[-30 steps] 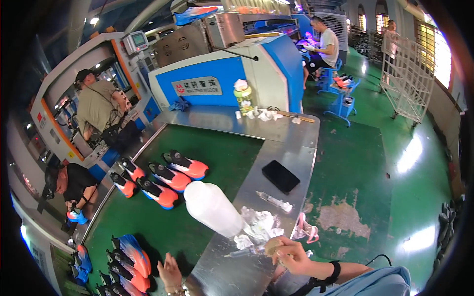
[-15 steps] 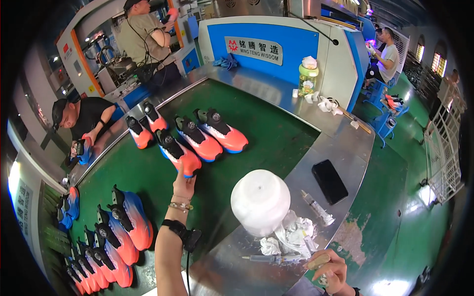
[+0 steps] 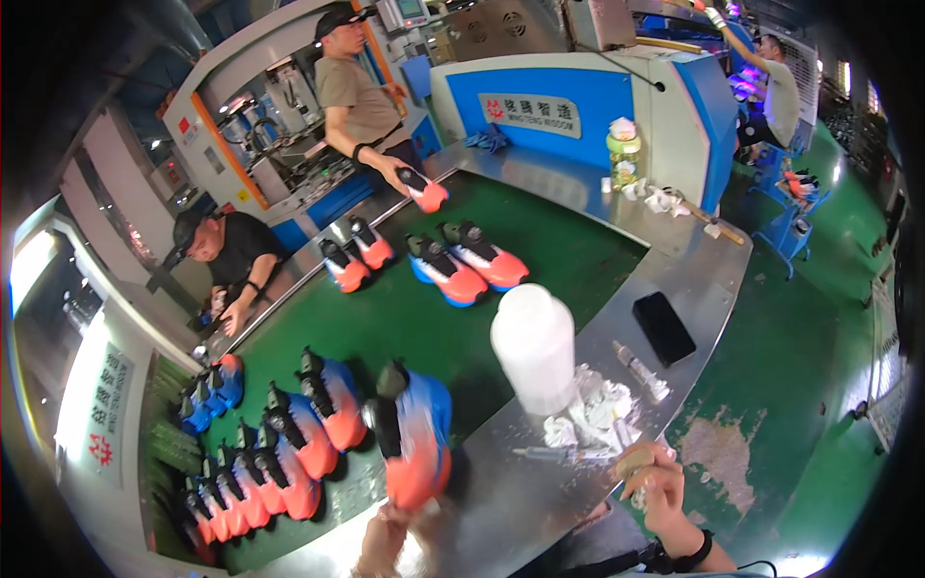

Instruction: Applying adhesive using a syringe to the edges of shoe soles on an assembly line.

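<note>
My left hand [image 3: 390, 539], blurred, grips the toe of a blue-and-coral sports shoe [image 3: 419, 448] over the table's near edge. Closed round a tan, rounded lump [image 3: 634, 460], my right hand [image 3: 663, 491] hovers by the right front edge; the lump's kind is unclear. Close to it lie crumpled white tissue [image 3: 602, 409] and a syringe [image 3: 554, 453]. To the left of the held shoe runs a row of similar shoes [image 3: 308, 433]. A pair of shoes [image 3: 453, 270] sits mid-table, beyond the white plastic bottle [image 3: 535, 347].
A second syringe [image 3: 641, 371] and a black phone [image 3: 665, 328] lie on the metal border [image 3: 713, 265]. At the far side a co-worker's hand [image 3: 393, 173] holds another shoe [image 3: 424, 193] over the green tabletop [image 3: 568, 226]. Another person [image 3: 241, 255] sits at the left edge.
My left hand has drawn a shoe from the middle group toward me, to the near edge. The standing co-worker has turned and reached a shoe over the table. The view has shifted.
</note>
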A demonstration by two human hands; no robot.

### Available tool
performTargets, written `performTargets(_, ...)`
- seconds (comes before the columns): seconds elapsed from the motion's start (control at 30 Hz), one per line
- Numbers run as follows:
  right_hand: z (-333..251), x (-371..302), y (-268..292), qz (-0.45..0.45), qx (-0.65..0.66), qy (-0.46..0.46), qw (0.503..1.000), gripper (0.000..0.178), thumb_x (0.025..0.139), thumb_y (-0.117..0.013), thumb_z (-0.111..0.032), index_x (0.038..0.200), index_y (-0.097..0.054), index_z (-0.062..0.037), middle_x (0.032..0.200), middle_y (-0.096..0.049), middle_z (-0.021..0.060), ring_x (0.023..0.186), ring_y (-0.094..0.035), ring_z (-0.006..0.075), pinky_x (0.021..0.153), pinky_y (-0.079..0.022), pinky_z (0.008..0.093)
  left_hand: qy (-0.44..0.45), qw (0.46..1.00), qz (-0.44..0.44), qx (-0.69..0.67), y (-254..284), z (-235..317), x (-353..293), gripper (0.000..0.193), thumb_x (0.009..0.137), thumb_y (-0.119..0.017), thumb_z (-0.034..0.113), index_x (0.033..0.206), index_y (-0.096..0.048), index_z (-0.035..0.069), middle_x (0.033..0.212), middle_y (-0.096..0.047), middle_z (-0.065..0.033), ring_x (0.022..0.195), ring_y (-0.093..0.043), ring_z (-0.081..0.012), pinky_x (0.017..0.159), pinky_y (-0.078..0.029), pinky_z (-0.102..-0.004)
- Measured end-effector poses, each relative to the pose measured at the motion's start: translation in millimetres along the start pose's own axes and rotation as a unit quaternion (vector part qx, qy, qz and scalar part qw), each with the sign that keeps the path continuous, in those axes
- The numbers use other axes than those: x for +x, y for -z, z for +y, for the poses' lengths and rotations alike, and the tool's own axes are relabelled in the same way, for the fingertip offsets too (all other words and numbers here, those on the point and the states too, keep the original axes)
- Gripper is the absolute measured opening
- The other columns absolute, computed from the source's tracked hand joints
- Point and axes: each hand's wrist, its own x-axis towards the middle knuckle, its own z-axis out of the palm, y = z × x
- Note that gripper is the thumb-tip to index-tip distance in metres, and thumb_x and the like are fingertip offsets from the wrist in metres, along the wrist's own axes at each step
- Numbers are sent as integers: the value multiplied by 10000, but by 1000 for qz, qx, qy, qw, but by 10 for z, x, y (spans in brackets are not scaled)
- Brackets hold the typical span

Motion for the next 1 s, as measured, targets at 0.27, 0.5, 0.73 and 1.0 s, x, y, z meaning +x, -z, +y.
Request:
performTargets(0.27, 250, -195, -273, -1, -5, -134, 991, 428, 902, -382, -254, 613, -547, 16, 940, -554, 178, 774, -583, 240, 706, -457, 348, 21, 940, 200, 276, 755, -656, -2651, 317, 877, -571, 236, 1060, -572, -24, 964, -634, -99, 876, -609, -213, 784, -492, -354)
performTargets(0.5, 5, -195, -344, 0, 11, -80, 997, 416, 908, -294, -297, 683, -467, 7, 932, -531, 208, 828, -546, 287, 741, -458, 373, -292, 904, 275, 148, 684, -141, -2176, 319, 795, -631, 37, 1083, -566, -85, 994, -627, -95, 892, -582, -133, 819, -455, -267)
performTargets(0.73, -737, -43, -526, -194, 362, -72, 909, 537, 910, -321, -416, 533, -468, -64, 955, -422, 188, 658, -489, 306, 654, -430, 402, -531, 792, -8, 301, -438, 302, -1079, 378, 730, -685, 135, 1030, -571, -64, 984, -598, -122, 897, -533, -183, 820, -418, -294)
performTargets(1.0, -935, 128, -633, -247, 531, -116, 802, 753, 852, -359, -647, 529, -618, -17, 849, -485, 206, 613, -566, 296, 572, -527, 381, -583, 679, -237, 376, -1045, 348, -687, 439, 643, -759, 249, 950, -596, -19, 870, -663, -113, 782, -556, -211, 734, -438, -309)
